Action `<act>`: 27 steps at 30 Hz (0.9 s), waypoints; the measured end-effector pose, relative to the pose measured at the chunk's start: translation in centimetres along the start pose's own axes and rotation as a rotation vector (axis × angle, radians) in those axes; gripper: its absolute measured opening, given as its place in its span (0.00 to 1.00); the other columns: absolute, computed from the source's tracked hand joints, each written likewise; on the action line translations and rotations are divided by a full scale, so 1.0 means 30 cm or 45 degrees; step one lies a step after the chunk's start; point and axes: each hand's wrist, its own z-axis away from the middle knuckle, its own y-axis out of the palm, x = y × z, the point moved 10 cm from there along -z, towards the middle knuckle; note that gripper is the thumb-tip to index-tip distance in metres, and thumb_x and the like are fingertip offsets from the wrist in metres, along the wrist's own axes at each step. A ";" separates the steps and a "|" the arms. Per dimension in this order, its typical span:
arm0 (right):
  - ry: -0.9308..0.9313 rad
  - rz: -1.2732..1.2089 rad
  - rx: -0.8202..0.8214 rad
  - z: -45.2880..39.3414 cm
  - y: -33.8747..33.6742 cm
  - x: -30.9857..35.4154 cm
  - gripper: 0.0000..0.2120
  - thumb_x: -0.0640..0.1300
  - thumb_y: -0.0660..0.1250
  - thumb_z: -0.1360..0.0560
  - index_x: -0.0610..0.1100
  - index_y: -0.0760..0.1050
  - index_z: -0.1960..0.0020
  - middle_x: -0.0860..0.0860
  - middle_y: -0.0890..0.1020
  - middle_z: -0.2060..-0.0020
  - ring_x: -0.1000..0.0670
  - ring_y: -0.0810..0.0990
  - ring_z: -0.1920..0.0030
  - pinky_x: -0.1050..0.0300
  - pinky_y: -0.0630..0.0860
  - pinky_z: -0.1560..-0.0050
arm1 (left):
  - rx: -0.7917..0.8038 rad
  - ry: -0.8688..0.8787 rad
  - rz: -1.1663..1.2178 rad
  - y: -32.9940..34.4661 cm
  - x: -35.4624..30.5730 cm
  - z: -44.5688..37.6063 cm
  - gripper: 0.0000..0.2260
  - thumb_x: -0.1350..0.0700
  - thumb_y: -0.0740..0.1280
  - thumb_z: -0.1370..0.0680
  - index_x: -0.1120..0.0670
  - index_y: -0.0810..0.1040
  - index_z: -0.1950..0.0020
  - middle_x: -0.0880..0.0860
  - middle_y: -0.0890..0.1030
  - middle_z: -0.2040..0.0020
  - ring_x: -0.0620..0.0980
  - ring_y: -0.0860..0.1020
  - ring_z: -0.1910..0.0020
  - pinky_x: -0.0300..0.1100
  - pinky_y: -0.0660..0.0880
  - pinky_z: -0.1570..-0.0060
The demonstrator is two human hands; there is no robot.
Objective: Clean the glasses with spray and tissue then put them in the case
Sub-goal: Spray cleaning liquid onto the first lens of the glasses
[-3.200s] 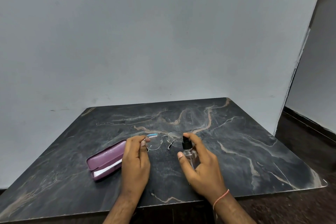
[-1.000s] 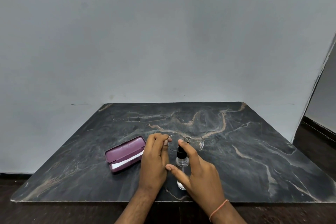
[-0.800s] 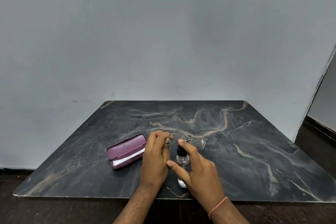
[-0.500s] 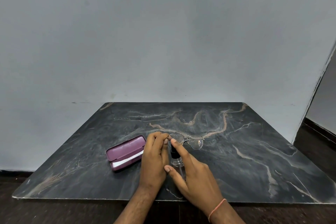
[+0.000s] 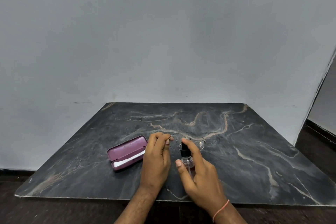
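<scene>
Glasses (image 5: 190, 142) half hidden behind hands (image 5: 198, 172)

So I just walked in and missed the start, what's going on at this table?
A person is cleaning a pair of glasses. The left hand pinches the frame at one end and holds it up over the dark marble table. The right hand grips a small spray bottle with the forefinger on its black nozzle, aimed at the lenses. The purple case lies open to the left with something white inside it. The glasses are not yet in the case.
</scene>
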 end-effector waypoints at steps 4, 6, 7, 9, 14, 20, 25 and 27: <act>0.048 -0.165 -0.115 0.006 -0.037 -0.019 0.32 0.67 0.62 0.17 0.67 0.57 0.16 0.66 0.80 0.62 0.53 0.77 0.74 0.70 0.69 0.69 | -0.004 0.014 -0.021 0.000 0.000 0.000 0.08 0.57 0.62 0.11 0.48 0.81 0.41 0.43 0.76 0.45 0.47 0.80 0.46 0.39 0.78 0.48; 0.105 -0.154 -0.205 0.009 -0.080 -0.049 0.34 0.72 0.61 0.19 0.69 0.54 0.16 0.64 0.84 0.50 0.53 0.78 0.75 0.64 0.73 0.72 | -0.006 0.011 -0.029 0.001 0.003 0.000 0.08 0.57 0.62 0.11 0.48 0.81 0.41 0.43 0.76 0.45 0.47 0.80 0.45 0.38 0.77 0.48; 0.147 -0.114 -0.234 0.007 -0.105 -0.072 0.36 0.72 0.61 0.20 0.69 0.53 0.16 0.62 0.85 0.46 0.52 0.80 0.74 0.59 0.75 0.71 | -0.007 0.007 -0.031 0.002 0.006 0.000 0.08 0.56 0.62 0.11 0.48 0.81 0.41 0.42 0.76 0.44 0.47 0.79 0.45 0.36 0.77 0.48; 0.247 -0.033 -0.272 0.000 -0.167 -0.136 0.36 0.68 0.64 0.20 0.67 0.53 0.16 0.58 0.86 0.43 0.55 0.83 0.68 0.54 0.78 0.67 | -0.009 0.001 -0.028 0.002 0.012 -0.001 0.09 0.55 0.62 0.12 0.47 0.81 0.41 0.41 0.76 0.44 0.47 0.80 0.43 0.34 0.76 0.46; 0.471 0.183 -0.312 -0.011 -0.344 -0.310 0.35 0.72 0.61 0.24 0.59 0.65 0.22 0.58 0.82 0.62 0.55 0.81 0.67 0.55 0.73 0.65 | -0.007 0.000 0.008 0.009 0.022 0.001 0.09 0.56 0.62 0.12 0.45 0.80 0.40 0.41 0.76 0.43 0.46 0.80 0.43 0.32 0.75 0.45; 0.531 0.246 -0.263 0.003 -0.367 -0.381 0.35 0.73 0.66 0.26 0.62 0.65 0.24 0.57 0.85 0.62 0.58 0.82 0.64 0.55 0.74 0.66 | -0.037 0.003 0.051 -0.004 0.010 0.001 0.10 0.54 0.61 0.12 0.41 0.79 0.41 0.42 0.77 0.43 0.47 0.80 0.42 0.30 0.74 0.44; 0.555 0.140 -0.246 0.006 -0.346 -0.373 0.46 0.67 0.75 0.26 0.67 0.51 0.17 0.50 0.79 0.27 0.45 0.82 0.32 0.48 0.79 0.40 | -0.065 0.014 0.062 -0.020 -0.001 0.005 0.10 0.54 0.60 0.12 0.40 0.79 0.41 0.40 0.77 0.43 0.45 0.80 0.42 0.28 0.73 0.44; 0.477 0.172 -0.297 0.004 -0.365 -0.331 0.46 0.65 0.75 0.25 0.66 0.51 0.16 0.56 0.73 0.24 0.47 0.73 0.24 0.45 0.75 0.29 | -0.065 0.037 0.055 -0.023 -0.011 0.005 0.10 0.53 0.60 0.11 0.41 0.79 0.41 0.40 0.77 0.43 0.44 0.80 0.42 0.29 0.73 0.43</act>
